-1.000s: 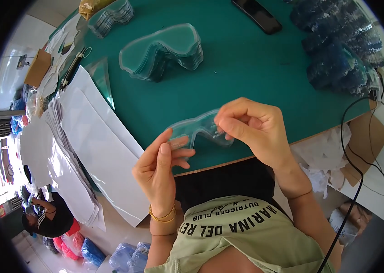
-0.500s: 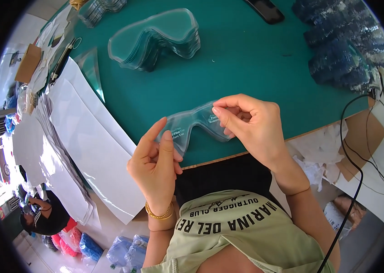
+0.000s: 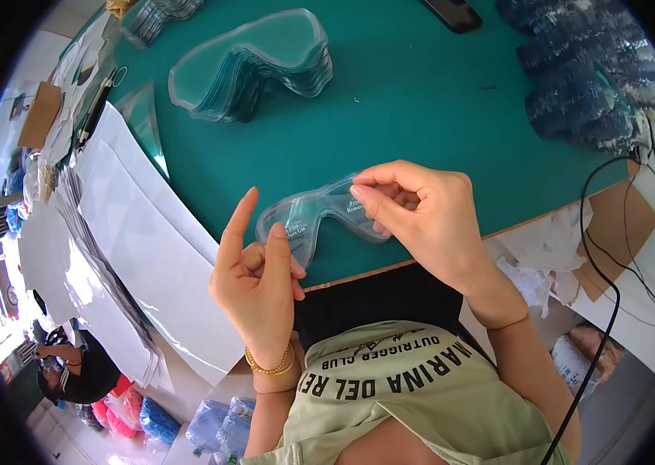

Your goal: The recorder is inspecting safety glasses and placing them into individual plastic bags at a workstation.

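Observation:
A clear goggle lens (image 3: pixel 308 208) with printed film on it is held between my hands near the table's front edge. My left hand (image 3: pixel 254 288) has its thumb on the left end of the lens and other fingers behind, while the index finger points up, off the lens. My right hand (image 3: pixel 430 221) pinches the upper right end between thumb and index finger; its other fingers curl behind. Beyond them stands a stack of clear goggle lenses (image 3: pixel 215 81) on the green tabletop (image 3: pixel 420 108).
White sheets (image 3: pixel 137 232) lie along the left edge, near a black pen-like tool (image 3: pixel 95 112). Dark lens stacks (image 3: pixel 575 93) fill the far right. A black phone-like object (image 3: pixel 453 14) lies at the back. A black cable (image 3: pixel 614 279) hangs at right. Another person (image 3: pixel 83 368) sits at lower left.
My left index finger has lifted off the lens and straightened upward. The lens and both hands have shifted slightly left. The right hand keeps its pinch.

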The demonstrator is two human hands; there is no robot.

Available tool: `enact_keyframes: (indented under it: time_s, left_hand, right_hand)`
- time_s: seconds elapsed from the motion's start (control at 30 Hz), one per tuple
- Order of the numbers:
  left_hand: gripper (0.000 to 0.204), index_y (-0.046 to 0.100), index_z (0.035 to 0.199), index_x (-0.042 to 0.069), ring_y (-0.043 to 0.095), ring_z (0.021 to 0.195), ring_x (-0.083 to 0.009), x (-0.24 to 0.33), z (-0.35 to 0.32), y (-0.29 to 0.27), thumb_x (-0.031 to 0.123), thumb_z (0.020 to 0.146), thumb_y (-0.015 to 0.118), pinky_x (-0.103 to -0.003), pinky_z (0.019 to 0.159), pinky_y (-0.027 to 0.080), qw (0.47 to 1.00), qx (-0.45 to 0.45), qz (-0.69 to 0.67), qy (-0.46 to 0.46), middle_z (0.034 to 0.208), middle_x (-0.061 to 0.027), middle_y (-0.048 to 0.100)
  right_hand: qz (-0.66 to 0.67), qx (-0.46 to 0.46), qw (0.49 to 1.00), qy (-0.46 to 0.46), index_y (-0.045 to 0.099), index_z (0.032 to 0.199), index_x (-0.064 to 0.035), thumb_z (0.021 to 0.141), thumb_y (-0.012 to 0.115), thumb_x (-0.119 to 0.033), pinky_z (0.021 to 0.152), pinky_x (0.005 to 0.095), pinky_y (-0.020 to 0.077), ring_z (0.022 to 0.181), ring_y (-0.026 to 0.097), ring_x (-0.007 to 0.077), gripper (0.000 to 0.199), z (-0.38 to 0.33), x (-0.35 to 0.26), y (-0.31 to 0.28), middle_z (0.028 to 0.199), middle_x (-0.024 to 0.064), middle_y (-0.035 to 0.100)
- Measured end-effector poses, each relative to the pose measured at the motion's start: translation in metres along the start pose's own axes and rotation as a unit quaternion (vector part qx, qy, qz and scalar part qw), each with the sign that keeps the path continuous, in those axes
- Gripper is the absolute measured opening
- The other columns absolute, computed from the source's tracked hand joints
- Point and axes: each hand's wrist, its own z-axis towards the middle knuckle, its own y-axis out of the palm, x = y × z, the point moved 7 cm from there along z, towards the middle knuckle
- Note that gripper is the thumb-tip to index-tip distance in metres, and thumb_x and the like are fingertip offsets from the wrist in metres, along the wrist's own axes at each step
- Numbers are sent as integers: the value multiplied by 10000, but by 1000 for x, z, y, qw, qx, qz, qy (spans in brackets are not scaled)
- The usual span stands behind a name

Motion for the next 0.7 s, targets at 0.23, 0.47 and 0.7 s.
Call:
enact_keyframes:
  time_s: [0.23, 0.47, 0.7]
  left_hand:
    - [398, 579, 1307, 6, 445, 422, -23, -1, 0, 2, 32, 914, 633, -180, 378, 324, 1000, -1, 9, -12, 519, 9, 559]
    - [383, 577, 1304, -7, 401, 381, -22, -3, -1, 4, 25, 924, 603, -183, 353, 271, 999, 6, 34, 6, 519, 5, 541]
    - [454, 547, 1365, 52, 378, 414, -21, -4, -3, 3, 56, 917, 620, -205, 401, 285, 989, 33, 145, 21, 481, 23, 480]
  right_hand:
    - [-9, -6, 1000, 2, 714, 975, 22, 870, 711, -50, 517, 200, 498, 585, 631, 77, 128, 0, 2, 0, 768, 69, 711]
    - [-15, -12, 1000, 0, 708, 982, 31, 863, 714, -39, 520, 207, 512, 587, 645, 88, 138, 0, 5, 4, 786, 86, 719]
    - [-43, -19, 999, -8, 700, 998, 34, 857, 720, -41, 520, 207, 511, 586, 649, 88, 161, -2, 3, 5, 764, 91, 715]
